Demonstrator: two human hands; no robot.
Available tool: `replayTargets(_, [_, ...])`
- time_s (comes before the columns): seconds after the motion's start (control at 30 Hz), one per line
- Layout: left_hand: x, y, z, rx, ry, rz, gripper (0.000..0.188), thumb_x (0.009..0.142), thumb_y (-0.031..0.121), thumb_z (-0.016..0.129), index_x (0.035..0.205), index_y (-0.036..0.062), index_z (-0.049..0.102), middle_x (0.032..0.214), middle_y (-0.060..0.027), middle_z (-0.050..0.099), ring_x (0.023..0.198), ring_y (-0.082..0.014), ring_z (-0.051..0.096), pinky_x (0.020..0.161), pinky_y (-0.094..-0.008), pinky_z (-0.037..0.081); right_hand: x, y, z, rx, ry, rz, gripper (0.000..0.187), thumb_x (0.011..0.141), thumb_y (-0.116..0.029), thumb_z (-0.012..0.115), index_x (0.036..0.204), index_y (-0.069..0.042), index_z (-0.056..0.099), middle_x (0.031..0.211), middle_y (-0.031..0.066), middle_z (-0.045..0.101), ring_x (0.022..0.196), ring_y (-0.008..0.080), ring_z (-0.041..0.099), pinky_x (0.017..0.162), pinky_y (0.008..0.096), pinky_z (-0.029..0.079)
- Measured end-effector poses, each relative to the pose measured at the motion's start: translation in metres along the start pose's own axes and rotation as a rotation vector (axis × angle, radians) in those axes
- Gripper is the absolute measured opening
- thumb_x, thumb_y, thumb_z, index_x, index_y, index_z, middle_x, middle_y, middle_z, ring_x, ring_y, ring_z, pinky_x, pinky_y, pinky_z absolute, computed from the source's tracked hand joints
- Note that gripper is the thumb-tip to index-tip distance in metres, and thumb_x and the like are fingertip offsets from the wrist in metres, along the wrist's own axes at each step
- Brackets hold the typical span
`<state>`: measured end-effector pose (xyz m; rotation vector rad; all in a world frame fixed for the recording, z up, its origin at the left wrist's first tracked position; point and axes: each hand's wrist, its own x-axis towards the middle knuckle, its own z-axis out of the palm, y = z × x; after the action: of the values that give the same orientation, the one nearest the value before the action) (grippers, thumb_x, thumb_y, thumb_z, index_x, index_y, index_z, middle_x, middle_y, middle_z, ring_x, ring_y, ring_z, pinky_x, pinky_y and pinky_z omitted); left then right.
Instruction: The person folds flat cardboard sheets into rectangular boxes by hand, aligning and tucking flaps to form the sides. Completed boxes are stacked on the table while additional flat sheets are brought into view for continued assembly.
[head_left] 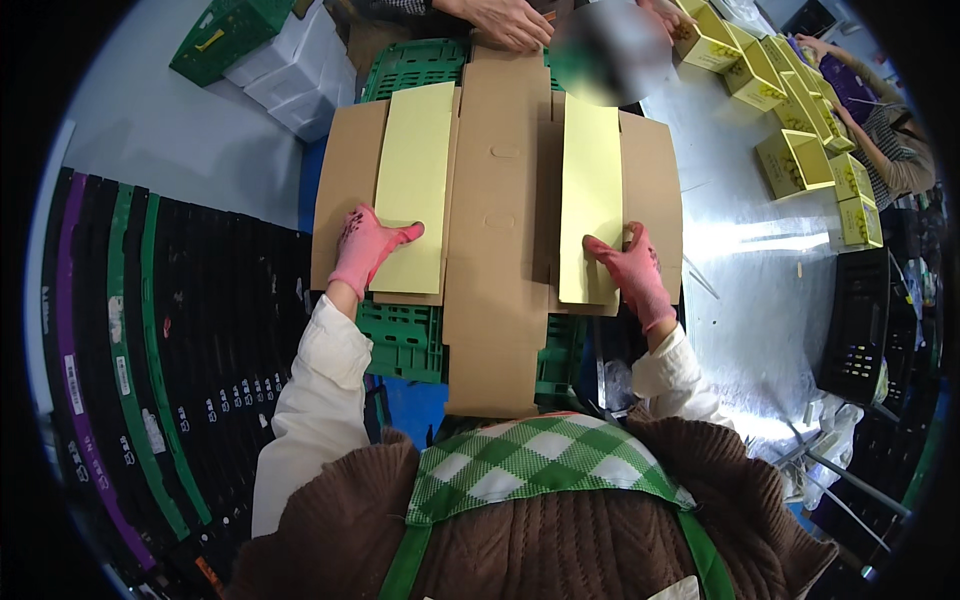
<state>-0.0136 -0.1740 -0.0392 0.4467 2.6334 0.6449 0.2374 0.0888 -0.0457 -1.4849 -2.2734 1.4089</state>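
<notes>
A large flat brown cardboard box blank (499, 260) lies in front of me, with wide side flaps and a long middle strip. Two long pale yellow panels lie along it, a left panel (412, 190) and a right panel (590, 200); I cannot tell whether they are joined to the blank. My left hand (370, 248), in a pink glove, grips the outer edge of the left panel, thumb across its yellow face. At the right panel's outer edge, my right hand (638, 272), also pink-gloved, does the same. The other fingers are partly hidden.
Green plastic crates (402, 335) support the cardboard. Stacked black crates (230, 370) stand left; white boxes (295, 75) are behind. A metal table (740, 300) on the right bears several yellow boxes (795, 163). A co-worker's hand (505, 22) touches the blank's far end; another person works at far right.
</notes>
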Motion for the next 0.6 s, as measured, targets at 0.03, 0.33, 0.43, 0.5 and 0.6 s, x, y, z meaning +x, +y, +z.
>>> replayTargets(0.03, [-0.004,0.011,-0.011,-0.152,-0.087,-0.06,0.064,0.069,0.036,0.081,0.109,-0.007,0.055,0.108,-0.0189,0.062,0.102,-0.0251,0.06,0.088,-0.0374,0.048,0.005,-0.008,-0.004,0.019,-0.046,0.005,0.081,0.072,-0.038,0.081,0.128,0.006,0.042,0.119,0.0248,0.057,0.111,0.0307,0.058,0.093,0.039,0.048])
replayTargets(0.33, [-0.018,0.077,-0.004,0.291,0.237,0.202,0.09,0.068,0.009,0.075,0.146,0.0104,0.028,0.141,-0.0173,0.042,0.096,-0.0299,0.064,0.073,-0.037,0.054,-0.003,-0.077,0.022,-0.276,0.033,-0.345,0.052,0.08,-0.019,0.064,0.126,-0.005,0.043,0.107,0.0163,0.058,0.091,0.0348,0.063,0.075,0.0454,0.05])
replayTargets(0.43, [-0.051,0.137,0.022,0.576,0.31,0.421,0.082,0.076,0.016,0.063,0.147,0.0254,0.023,0.151,-0.0167,0.024,0.092,-0.0334,0.063,0.069,-0.0399,0.054,-0.013,-0.094,0.047,-0.285,0.222,-0.545,0.061,0.081,-0.013,0.061,0.136,-0.009,0.036,0.127,0.0169,0.044,0.096,0.0361,0.061,0.076,0.0447,0.051])
replayTargets(0.5, [-0.036,0.117,0.028,0.339,0.238,0.659,0.043,0.08,0.022,0.064,0.121,0.017,0.054,0.137,-0.0094,0.043,0.085,-0.0321,0.063,0.07,-0.0386,0.052,-0.015,-0.09,0.056,-0.06,0.25,-0.69,0.052,0.083,-0.005,0.055,0.133,-0.011,0.042,0.131,0.0158,0.042,0.1,0.0372,0.059,0.079,0.0423,0.052])
replayTargets(0.6, [-0.027,0.065,-0.007,0.148,-0.022,1.005,0.033,0.075,0.028,0.077,0.097,0.0091,0.062,0.126,-0.0082,0.049,0.089,-0.0257,0.062,0.078,-0.0373,0.049,-0.006,-0.068,0.03,-0.003,-0.036,-0.945,0.042,0.084,0.001,0.05,0.125,-0.009,0.051,0.134,0.0155,0.044,0.103,0.0373,0.058,0.083,0.0415,0.051])
